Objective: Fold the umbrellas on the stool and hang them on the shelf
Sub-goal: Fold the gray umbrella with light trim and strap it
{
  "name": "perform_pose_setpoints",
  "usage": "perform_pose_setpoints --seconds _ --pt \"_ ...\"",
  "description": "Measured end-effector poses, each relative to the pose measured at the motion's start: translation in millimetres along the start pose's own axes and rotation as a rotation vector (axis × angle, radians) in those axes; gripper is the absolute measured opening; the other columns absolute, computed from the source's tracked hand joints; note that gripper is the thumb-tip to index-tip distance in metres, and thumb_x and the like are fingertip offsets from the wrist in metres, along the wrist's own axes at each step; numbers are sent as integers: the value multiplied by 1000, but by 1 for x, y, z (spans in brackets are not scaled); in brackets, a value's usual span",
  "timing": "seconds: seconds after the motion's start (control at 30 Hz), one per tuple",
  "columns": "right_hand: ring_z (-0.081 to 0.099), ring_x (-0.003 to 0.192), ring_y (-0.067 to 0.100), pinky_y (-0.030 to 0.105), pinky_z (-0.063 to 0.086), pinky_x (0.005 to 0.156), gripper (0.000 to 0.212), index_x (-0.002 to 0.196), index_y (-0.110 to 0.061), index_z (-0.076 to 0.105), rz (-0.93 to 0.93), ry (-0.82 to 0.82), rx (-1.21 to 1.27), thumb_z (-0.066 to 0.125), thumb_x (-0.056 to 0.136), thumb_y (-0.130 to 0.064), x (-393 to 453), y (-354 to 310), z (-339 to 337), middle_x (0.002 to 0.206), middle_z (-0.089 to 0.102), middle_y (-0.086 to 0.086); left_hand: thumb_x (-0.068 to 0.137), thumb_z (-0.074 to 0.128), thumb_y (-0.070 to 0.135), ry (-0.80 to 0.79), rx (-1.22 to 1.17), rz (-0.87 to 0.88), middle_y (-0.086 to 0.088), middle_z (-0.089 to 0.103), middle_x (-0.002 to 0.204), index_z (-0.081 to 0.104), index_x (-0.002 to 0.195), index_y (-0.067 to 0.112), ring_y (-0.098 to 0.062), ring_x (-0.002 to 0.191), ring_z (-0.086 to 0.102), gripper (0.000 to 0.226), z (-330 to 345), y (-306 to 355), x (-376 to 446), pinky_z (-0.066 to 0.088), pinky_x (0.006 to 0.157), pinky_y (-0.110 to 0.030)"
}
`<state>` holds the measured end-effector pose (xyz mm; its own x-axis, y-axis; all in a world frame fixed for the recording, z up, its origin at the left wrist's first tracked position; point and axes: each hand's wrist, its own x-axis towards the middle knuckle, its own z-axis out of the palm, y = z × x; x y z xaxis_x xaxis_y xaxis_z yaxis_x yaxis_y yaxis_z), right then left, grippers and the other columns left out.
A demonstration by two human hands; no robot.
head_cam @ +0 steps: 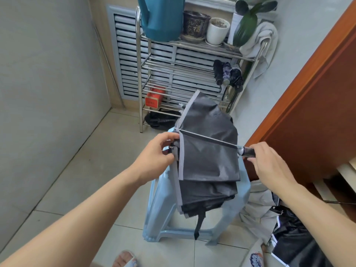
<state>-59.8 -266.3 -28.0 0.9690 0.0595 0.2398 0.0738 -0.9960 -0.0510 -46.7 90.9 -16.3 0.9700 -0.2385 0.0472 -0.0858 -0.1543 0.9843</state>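
— So, what's on the left side?

— A grey wall [44,74] meets the tiled floor [92,157], and that stretch of floor is bare up to the louvred vent [125,54]. The left hand [158,151] is out over it, fingers curled, pinching the tip end of the black umbrella [208,151] where its grey-trimmed edge bunches.

— And the umbrella itself?

— Held level between both hands above the pale blue plastic stool [163,209], canopy hanging in loose folds, a black strap dangling below. The stool's seat is mostly hidden behind the fabric.

— Behind it?

— A steel shelf [154,62] against the vent. On top: a teal watering can [161,18], a dark glazed pot [195,23] with a gold character on it that I cannot read for sure, a white pot [217,29] filled with pebbly soil, and a green plant [248,24]. A white towel [260,39] drapes the right rail. Lower down, a red box [154,98] carries a label too blurred to read, and a dark bag [161,119] sits on the floor under the bottom tier.

— Any umbrellas hung already?

— Three folded umbrellas [228,76] hang close together at the shelf's right end.

— The right side?

— The right hand [269,160] grips the umbrella's handle, fingers wrapped round it. Just beyond stands an orange-brown wooden door [317,89], so room is tight there. More umbrellas [285,234], grey and black, lie heaped on the floor beside the stool.
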Motion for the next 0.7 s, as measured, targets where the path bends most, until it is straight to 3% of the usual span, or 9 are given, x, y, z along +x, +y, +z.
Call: perform_pose_setpoints --seconds 0.13,0.23,0.3,0.37,0.47,0.6,0.7 --pt "54 91 31 39 40 67 21 107 -13 51 171 38 100 68 94 -15 -1 -11 -3 106 49 3 90 52 -19 37 -17 -5 3 71 115 60 117 21 -8 116 65 50 -2 4 9 50 102 -22" --pt "56 93 30 40 42 70 27 107 -18 47 272 -90 126 67 93 -5 -3 -14 6 108 49 2 89 43 -12 86 100 -168 5 72 107 57 121 23 -12 109 67 49 2 -2 11 51 82 -23" --pt "56 103 30 41 46 78 40 118 -18 49 335 -163 185 60 89 8 -3 -15 10 119 56 6 91 44 -4 94 146 -267 6 73 104 57 123 21 -13 92 67 43 6 -3 11 49 70 -26" --pt "54 114 31 41 47 92 56 129 -17 50 359 -214 201 56 84 16 0 -18 10 127 59 8 95 48 3 78 190 -304 5 72 105 58 124 22 -14 86 65 35 7 -2 8 49 69 -29" --pt "52 123 28 43 45 107 65 132 -18 53 424 -62 347 54 80 21 2 -24 -1 132 58 6 97 51 7 59 231 -286 5 72 105 61 123 23 -17 95 68 32 7 1 5 53 78 -31" --pt "58 98 25 35 46 84 45 96 -13 59 444 268 615 45 74 24 -18 -48 -26 100 62 6 96 53 6 69 231 -237 0 71 105 67 118 26 -23 91 68 33 5 -1 5 50 69 -27" --pt "62 92 26 33 47 79 40 85 -16 62 407 230 669 47 77 21 -35 -63 -28 91 65 2 95 56 7 21 280 -147 -1 66 105 71 116 30 -15 77 61 34 6 -4 7 46 61 -20"
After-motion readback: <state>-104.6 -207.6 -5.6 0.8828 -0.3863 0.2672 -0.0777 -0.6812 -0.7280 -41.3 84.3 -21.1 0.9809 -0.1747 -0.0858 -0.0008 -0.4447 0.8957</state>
